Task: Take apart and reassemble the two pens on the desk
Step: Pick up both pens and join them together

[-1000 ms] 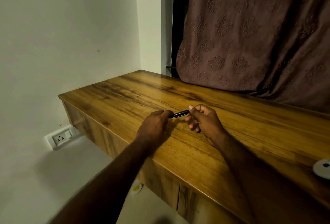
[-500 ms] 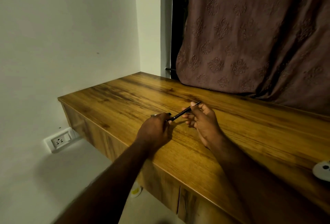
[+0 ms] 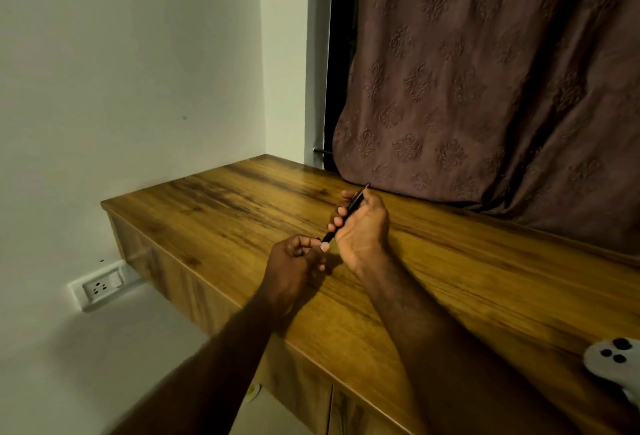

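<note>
Mid-task, we judge: our right hand grips one dark pen tilted above the table, left hand pinching its near end, second pen unseen, reassembly apparently pending.

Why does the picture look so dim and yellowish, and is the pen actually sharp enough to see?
Head view: warm, low room light, so both arms go dark; the left hand casts a soft shadow on the desk. The wide lens bends the desk edge. The black pen in the right hand is a thin, slightly soft sliver; its parts are too small to tell.
</note>
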`<move>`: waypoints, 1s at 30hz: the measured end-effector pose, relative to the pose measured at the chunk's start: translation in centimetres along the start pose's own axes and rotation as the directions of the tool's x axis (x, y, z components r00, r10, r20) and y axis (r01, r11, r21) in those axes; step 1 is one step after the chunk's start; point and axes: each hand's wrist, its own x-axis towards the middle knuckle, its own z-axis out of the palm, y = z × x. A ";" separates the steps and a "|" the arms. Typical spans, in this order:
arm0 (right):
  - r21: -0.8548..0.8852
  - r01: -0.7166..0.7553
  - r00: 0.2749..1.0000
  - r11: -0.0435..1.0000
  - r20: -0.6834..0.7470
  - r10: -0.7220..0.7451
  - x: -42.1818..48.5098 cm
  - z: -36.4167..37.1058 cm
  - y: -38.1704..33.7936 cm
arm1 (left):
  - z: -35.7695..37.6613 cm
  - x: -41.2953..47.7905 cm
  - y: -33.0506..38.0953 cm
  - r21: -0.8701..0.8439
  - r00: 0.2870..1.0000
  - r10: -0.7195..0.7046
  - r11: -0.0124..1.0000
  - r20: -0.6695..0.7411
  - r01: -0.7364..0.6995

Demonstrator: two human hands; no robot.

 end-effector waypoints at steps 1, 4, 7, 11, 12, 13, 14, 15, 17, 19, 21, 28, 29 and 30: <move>0.016 0.006 1.000 1.000 0.006 -0.006 0.1 -0.1 0.0 | 0.1 0.0 -0.2 -0.027 1.000 -0.009 1.000 0.007 0.009; 0.063 0.022 1.000 0.998 0.018 -0.024 0.0 -0.2 0.1 | 0.2 0.0 -0.6 -0.111 0.999 -0.040 0.993 0.007 0.040; 0.080 0.019 1.000 0.997 0.000 -0.019 0.1 -0.1 -0.2 | 0.0 0.2 -0.8 -0.140 0.997 -0.051 0.988 0.049 0.057; 0.045 0.040 0.999 0.998 -0.013 -0.040 0.1 0.0 -1.3 | 0.3 -0.6 -0.8 -0.091 0.997 0.004 0.996 0.079 0.003; 0.037 0.053 0.999 0.998 -0.015 -0.052 0.0 0.0 -1.4 | 0.3 -0.9 -0.8 -0.047 0.998 0.015 0.999 0.064 -0.012; 0.032 0.065 0.998 0.997 -0.020 -0.064 0.0 0.0 -1.5 | 0.3 -1.1 -0.8 -0.030 0.998 0.022 0.999 0.057 -0.020; 0.026 0.075 0.997 0.997 -0.027 -0.074 -0.1 0.0 -1.6 | 0.2 -1.3 -0.9 -0.052 0.998 0.016 0.999 0.068 -0.013; 0.020 0.081 0.996 0.996 -0.034 -0.081 -0.2 -0.2 -1.6 | 0.1 -1.5 -0.8 -0.114 0.996 -0.002 0.993 0.089 0.012; 0.017 0.096 0.994 0.995 -0.045 -0.095 -0.3 -0.4 -1.7 | 0.1 -1.7 -0.6 -0.238 0.996 -0.018 0.970 0.086 0.038; 0.034 0.115 0.992 0.993 -0.049 -0.113 -0.3 -0.6 -2.0 | 0.0 -1.6 -0.3 -0.251 0.999 -0.030 0.967 0.045 0.040; 0.059 0.132 0.991 0.989 -0.044 -0.129 -0.3 -0.6 -2.4 | 0.1 -1.6 -0.3 -0.218 0.997 -0.040 0.974 0.066 0.054; 0.098 0.128 0.991 0.987 -0.055 -0.123 -0.6 -0.6 -2.9 | 0.0 -1.1 -0.4 -0.066 0.995 -0.095 0.993 0.027 0.097; 0.106 0.127 0.991 0.986 -0.063 -0.121 -0.7 -0.6 -2.9 | 0.0 -1.1 -0.5 -0.079 0.994 -0.099 0.992 0.035 0.102; 0.116 0.123 0.991 0.985 -0.066 -0.116 -0.7 -0.6 -3.0 | 0.0 -1.0 -0.6 -0.085 0.994 -0.100 0.991 0.037 0.103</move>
